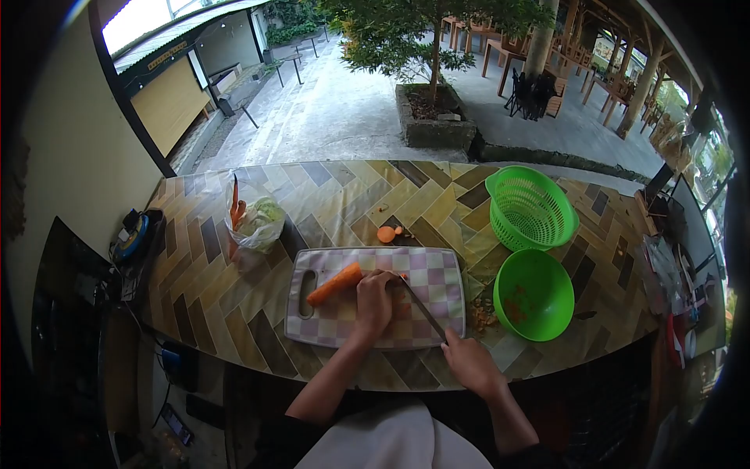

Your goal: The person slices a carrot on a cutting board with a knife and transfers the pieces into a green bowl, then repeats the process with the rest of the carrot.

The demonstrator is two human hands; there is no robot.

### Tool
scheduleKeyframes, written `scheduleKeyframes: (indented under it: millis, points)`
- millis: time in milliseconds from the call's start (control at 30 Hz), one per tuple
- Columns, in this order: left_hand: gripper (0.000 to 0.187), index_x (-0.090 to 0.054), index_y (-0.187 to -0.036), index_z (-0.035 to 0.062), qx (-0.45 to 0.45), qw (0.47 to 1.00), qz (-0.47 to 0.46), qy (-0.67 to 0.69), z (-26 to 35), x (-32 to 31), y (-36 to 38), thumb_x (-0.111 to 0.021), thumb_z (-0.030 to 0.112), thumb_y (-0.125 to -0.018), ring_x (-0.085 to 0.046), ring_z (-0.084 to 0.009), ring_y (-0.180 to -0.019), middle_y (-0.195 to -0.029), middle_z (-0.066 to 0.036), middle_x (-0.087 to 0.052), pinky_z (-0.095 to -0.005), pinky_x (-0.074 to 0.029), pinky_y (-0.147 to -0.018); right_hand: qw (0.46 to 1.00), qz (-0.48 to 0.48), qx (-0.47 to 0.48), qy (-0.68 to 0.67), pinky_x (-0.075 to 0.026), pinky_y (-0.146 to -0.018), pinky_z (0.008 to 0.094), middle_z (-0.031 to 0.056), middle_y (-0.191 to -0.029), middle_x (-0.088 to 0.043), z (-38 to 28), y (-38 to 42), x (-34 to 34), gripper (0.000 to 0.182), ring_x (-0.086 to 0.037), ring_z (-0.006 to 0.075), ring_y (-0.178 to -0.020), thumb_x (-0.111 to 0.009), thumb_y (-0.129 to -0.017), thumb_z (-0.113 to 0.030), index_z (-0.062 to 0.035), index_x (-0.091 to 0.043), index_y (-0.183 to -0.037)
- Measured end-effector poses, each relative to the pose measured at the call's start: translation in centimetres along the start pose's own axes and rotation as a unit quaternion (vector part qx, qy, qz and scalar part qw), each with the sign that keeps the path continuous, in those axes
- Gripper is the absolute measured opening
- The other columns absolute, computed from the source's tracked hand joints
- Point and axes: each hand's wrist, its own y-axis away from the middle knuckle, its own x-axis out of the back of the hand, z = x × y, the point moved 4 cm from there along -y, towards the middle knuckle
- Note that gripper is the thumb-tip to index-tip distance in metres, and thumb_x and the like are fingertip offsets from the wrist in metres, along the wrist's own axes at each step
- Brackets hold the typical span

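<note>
A pink and white checked cutting board (437, 301) lies on the table. On it my left hand (374, 303) is closed over a small piece of carrot beside the knife blade, mostly hidden under the fingers. My right hand (473, 361) grips the handle of a knife (422, 309), whose blade points up and left across the board. A thick orange carrot piece (336, 284) lies left of my left hand, near the board's handle hole. Orange bits show near the knife tip and under the blade.
Right of the board are a green bowl (534, 295) with orange bits inside and a green colander (533, 208) behind it. Scraps (483, 313) lie beside the bowl. Carrot ends (386, 234) sit behind the board. A plastic bag (260, 224) with vegetables stands at the back left.
</note>
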Motion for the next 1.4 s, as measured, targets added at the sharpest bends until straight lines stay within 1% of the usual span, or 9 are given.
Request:
scheduleKeyframes:
  millis: [200, 300, 567, 700, 800, 1133, 1233, 1300, 1400]
  points:
    - [0.027, -0.073, -0.091, -0.0018, -0.006, 1.000, -0.004, -0.021, 0.2, -0.1, 0.3, -0.070, -0.003, -0.065, -0.066, -0.0363, -0.093, -0.097, -0.019, -0.070, -0.0413, -0.051, -0.086, 0.999, 0.005, -0.023, 0.039, -0.046, -0.070, 0.0597, 0.0280, -0.079, -0.064, -0.3, 1.4, -0.3, 0.022, -0.062, 0.0497, -0.081, -0.050, -0.099, -0.022, -0.0026, -0.045, -0.109]
    - [0.030, -0.072, -0.093, -0.0020, -0.005, 1.000, -0.010, -0.014, 0.8, -0.1, 0.5, -0.072, -0.003, -0.063, -0.065, -0.0370, -0.095, -0.099, -0.019, -0.069, -0.0414, -0.051, -0.087, 0.998, 0.003, -0.010, 0.059, -0.049, -0.070, 0.0587, 0.0258, -0.077, -0.065, 0.0, 2.6, 0.7, 0.022, -0.064, 0.0490, -0.078, -0.047, -0.100, -0.023, -0.0034, -0.046, -0.109]
    - [0.034, -0.072, -0.094, -0.0021, -0.006, 0.999, -0.001, -0.032, -0.2, -0.3, 0.7, -0.076, 0.000, -0.060, -0.063, -0.0383, -0.097, -0.101, -0.020, -0.068, -0.0423, -0.049, -0.089, 0.999, 0.047, 0.002, 0.018, -0.048, -0.068, 0.0578, 0.0265, -0.074, -0.064, -0.4, 1.9, 0.6, 0.022, -0.063, 0.0479, -0.077, -0.048, -0.100, -0.024, -0.0028, -0.047, -0.105]
    - [0.038, -0.072, -0.095, -0.0010, -0.008, 0.999, 0.000, -0.048, 0.9, 0.2, 0.8, -0.079, 0.001, -0.057, -0.062, -0.0382, -0.100, -0.102, -0.020, -0.068, -0.0424, -0.049, -0.091, 0.998, 0.055, 0.007, 0.016, -0.047, -0.068, 0.0582, 0.0264, -0.075, -0.064, -0.1, 1.2, -0.2, 0.021, -0.063, 0.0481, -0.077, -0.048, -0.100, -0.024, -0.0026, -0.047, -0.104]
    - [0.041, -0.072, -0.095, -0.0001, -0.012, 0.999, 0.004, -0.050, 1.1, 0.2, 0.9, -0.081, 0.002, -0.055, -0.062, -0.0378, -0.101, -0.103, -0.020, -0.068, -0.0422, -0.048, -0.091, 0.998, 0.067, 0.009, -0.002, -0.044, -0.066, 0.0588, 0.0267, -0.073, -0.062, 0.0, 1.1, -0.2, 0.021, -0.061, 0.0482, -0.075, -0.053, -0.098, -0.023, -0.0029, -0.048, -0.102]
    - [0.041, -0.072, -0.097, 0.0016, -0.007, 0.992, 0.005, -0.127, 0.9, 0.0, 0.9, -0.081, 0.004, -0.058, -0.062, -0.0369, -0.099, -0.102, -0.018, -0.068, -0.0435, -0.048, -0.089, 0.999, 0.010, 0.010, 0.047, -0.049, -0.071, 0.0594, 0.0256, -0.078, -0.066, 0.1, 0.0, 0.1, 0.020, -0.064, 0.0486, -0.081, -0.049, -0.099, -0.023, -0.0041, -0.046, -0.106]
    - [0.041, -0.072, -0.097, 0.0008, -0.008, 0.996, 0.010, -0.086, 0.5, -0.3, 1.1, -0.082, 0.004, -0.058, -0.061, -0.0366, -0.099, -0.102, -0.018, -0.068, -0.0436, -0.048, -0.089, 0.998, 0.004, -0.002, 0.056, -0.048, -0.071, 0.0591, 0.0258, -0.078, -0.065, -0.1, 0.3, 0.4, 0.020, -0.063, 0.0486, -0.081, -0.049, -0.099, -0.023, -0.0042, -0.046, -0.106]
    - [0.040, -0.071, -0.097, 0.0000, -0.012, 0.995, 0.011, -0.097, 0.5, -0.4, 1.1, -0.081, 0.004, -0.058, -0.061, -0.0363, -0.100, -0.101, -0.018, -0.068, -0.0435, -0.048, -0.089, 0.998, -0.003, -0.003, 0.063, -0.046, -0.070, 0.0586, 0.0266, -0.079, -0.065, 0.2, 1.0, 0.7, 0.021, -0.062, 0.0482, -0.080, -0.050, -0.099, -0.023, -0.0040, -0.046, -0.107]
    - [0.040, -0.071, -0.095, -0.0011, -0.007, 0.997, 0.009, -0.083, 0.7, -0.2, 1.3, -0.081, 0.003, -0.057, -0.060, -0.0362, -0.100, -0.101, -0.018, -0.068, -0.0434, -0.048, -0.089, 0.998, 0.014, 0.015, 0.065, -0.049, -0.070, 0.0583, 0.0254, -0.074, -0.065, 0.6, 2.1, 1.6, 0.019, -0.063, 0.0484, -0.078, -0.050, -0.099, -0.023, -0.0048, -0.048, -0.104]
